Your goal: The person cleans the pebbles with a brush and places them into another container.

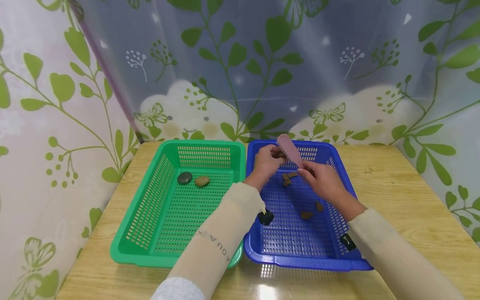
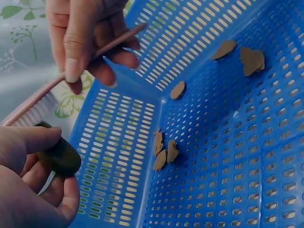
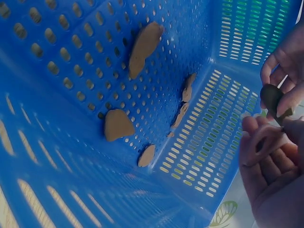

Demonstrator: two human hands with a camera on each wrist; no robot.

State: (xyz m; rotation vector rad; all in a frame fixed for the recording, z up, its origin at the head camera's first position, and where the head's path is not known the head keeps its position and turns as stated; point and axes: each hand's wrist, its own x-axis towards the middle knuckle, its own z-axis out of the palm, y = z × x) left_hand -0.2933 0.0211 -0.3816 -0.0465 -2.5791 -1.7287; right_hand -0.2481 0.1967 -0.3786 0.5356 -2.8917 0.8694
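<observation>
Over the far end of the blue basket (image 1: 311, 261), my left hand (image 1: 267, 161) pinches a smooth, dark greenish stone (image 2: 61, 156) between thumb and fingers. My right hand (image 1: 323, 180) grips the handle of a pink brush (image 1: 289, 149), thumb laid along it. The brush's pale bristles (image 2: 40, 109) face the stone, right at its upper edge in the left wrist view. In the right wrist view, the stone (image 3: 271, 99) shows beyond the brush handle's end (image 3: 260, 145), which has a hole in it. Several flat brown pieces (image 1: 306, 215) lie on the blue basket's floor below both hands.
To the left, touching or close beside the blue basket, stands a green basket (image 1: 133, 208) with a dark grey stone (image 1: 184, 178) and a tan stone (image 1: 202, 181) inside. Both baskets sit on a wooden table (image 1: 393, 187). A leaf-patterned curtain (image 1: 240, 83) hangs right behind them.
</observation>
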